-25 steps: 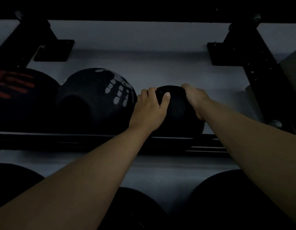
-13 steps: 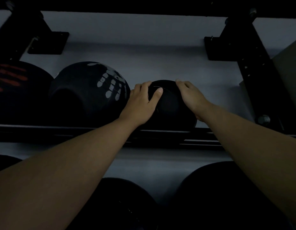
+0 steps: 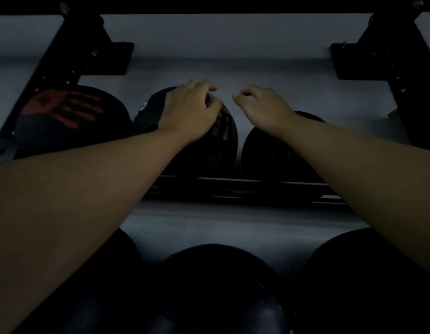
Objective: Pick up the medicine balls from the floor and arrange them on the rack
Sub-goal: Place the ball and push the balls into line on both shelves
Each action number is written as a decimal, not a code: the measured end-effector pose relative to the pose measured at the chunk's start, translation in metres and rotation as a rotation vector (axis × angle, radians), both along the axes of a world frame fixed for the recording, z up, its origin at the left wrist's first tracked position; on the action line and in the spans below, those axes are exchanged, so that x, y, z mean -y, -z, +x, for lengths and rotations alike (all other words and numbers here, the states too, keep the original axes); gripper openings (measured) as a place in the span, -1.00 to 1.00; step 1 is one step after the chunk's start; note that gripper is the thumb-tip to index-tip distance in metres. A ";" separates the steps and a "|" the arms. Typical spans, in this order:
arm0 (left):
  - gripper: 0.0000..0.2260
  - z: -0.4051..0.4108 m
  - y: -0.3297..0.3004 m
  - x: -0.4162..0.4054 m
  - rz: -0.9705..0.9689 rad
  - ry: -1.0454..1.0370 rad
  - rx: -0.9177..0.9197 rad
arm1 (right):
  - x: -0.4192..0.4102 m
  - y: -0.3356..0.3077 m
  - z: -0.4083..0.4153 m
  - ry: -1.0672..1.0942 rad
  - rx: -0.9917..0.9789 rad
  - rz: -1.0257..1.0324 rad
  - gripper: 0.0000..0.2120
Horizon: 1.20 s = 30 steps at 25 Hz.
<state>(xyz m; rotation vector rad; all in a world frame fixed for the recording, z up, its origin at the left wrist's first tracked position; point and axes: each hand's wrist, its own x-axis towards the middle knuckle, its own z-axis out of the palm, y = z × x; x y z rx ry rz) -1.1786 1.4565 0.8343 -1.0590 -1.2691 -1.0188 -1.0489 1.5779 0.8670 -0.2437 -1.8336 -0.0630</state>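
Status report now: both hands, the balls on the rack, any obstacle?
Left hand on white-print black ball. Right hand empty, curled, above small plain black ball. Nothing in the way.

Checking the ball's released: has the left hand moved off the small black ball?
Yes. The left hand shifted left onto the white-print ball, away from the small black ball.

Left hand point(image 3: 190, 109) spread, right hand point(image 3: 262, 106) curled — empty

Pretty dim in here — plain pale grey wall point(image 3: 233, 37) behind everything, with two black angled uprights point(image 3: 71, 56) bolted on by dark bracket plates point(image 3: 349, 61).
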 end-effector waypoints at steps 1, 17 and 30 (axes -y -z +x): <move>-0.57 -0.018 -0.002 0.015 0.029 -0.021 0.045 | 0.015 0.001 -0.017 -0.019 0.009 0.010 -0.41; -0.28 -0.124 0.011 0.028 -0.027 0.527 0.320 | 0.084 0.009 -0.123 0.285 -0.161 0.077 -0.26; -0.31 -0.123 0.004 0.023 -0.074 0.443 0.232 | 0.067 0.016 -0.109 0.223 -0.199 0.071 -0.28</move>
